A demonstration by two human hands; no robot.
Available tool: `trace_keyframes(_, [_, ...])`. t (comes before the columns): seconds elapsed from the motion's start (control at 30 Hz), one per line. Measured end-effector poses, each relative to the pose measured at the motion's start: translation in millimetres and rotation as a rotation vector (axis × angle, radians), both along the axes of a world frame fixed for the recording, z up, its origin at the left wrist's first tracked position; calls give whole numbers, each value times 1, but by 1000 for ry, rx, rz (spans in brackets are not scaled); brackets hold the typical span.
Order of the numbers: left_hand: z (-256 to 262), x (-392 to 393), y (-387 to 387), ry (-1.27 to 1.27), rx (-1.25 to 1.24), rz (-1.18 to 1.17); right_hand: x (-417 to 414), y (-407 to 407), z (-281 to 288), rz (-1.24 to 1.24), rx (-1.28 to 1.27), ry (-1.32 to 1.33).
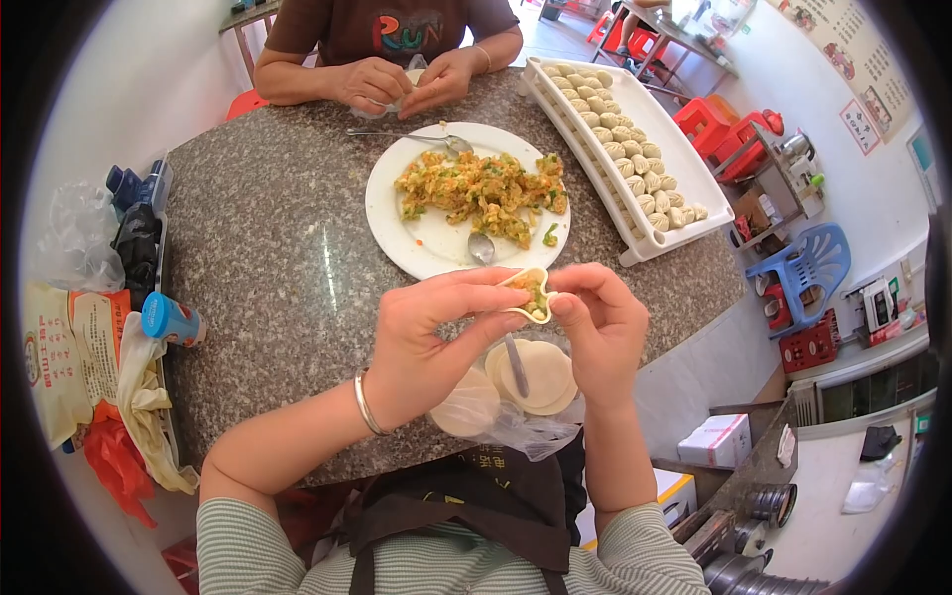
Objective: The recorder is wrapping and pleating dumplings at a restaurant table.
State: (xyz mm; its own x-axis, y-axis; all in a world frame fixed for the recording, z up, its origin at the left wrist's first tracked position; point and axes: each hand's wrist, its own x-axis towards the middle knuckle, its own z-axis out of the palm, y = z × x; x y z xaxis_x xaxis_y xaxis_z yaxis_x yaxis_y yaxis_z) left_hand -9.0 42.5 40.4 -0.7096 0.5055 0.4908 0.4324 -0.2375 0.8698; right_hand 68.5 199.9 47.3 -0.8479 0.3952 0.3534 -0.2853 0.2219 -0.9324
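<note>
Between my two hands is a dumpling wrapper point(541, 303) with chopped filling inside, its far end pinched inward into a fold. My left hand point(446, 327) holds its left side, fingertips along the rim. The thumb and fingers of my right hand point(599, 320) squeeze the fold at its right end. Below my hands lie round flat wrappers point(539, 379), partly on clear plastic film point(532, 435). Beyond my fingers a white plate point(387, 216) carries a mound of chopped orange and green filling point(476, 190). A metal spoon point(481, 249) rests on its near side, the handle passing behind my hands.
Across the granite-patterned table point(260, 253), another person's hands point(409, 85) work a wrapper. A second spoon point(416, 136) lies on the plate's far rim. Stacked white trays point(695, 175) with rows of pleated dumplings point(632, 149) stand at right. Bags and a blue-lidded cup point(172, 318) crowd the left edge.
</note>
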Motion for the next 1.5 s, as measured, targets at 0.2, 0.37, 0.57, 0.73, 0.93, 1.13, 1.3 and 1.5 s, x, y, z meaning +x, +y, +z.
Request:
trace_keyframes(0.2, [0, 1, 0, -88, 22, -55, -3, -1, -4, 19, 20, 89])
trace_keyframes(0.37, [4, -1, 0, -130, 45, -35, 1, -4, 3, -70, 245, 142])
trace_keyframes(0.57, [2, -3, -2, -43, 32, -62, 1, -2, 10, -80, 238, 66])
trace_keyframes(0.73, [0, -2, -1, -32, 38, -76, -3, 3, 17, 65, 220, 11])
trace_keyframes(0.93, [13, 0, -5, -232, -55, -49, -1, 1, 11, -61, 455, 61])
trace_keyframes(1.13, [1, 0, 0, -306, 101, -120, -1, -1, 11, -103, 346, 71])
trace_keyframes(1.3, [0, -1, -1, -296, 96, -198, -2, 9, 23, 91, 246, -66])
trace_keyframes(1.5, [8, 1, -4, -332, -10, -132, -2, 2, 13, -31, 456, 11])
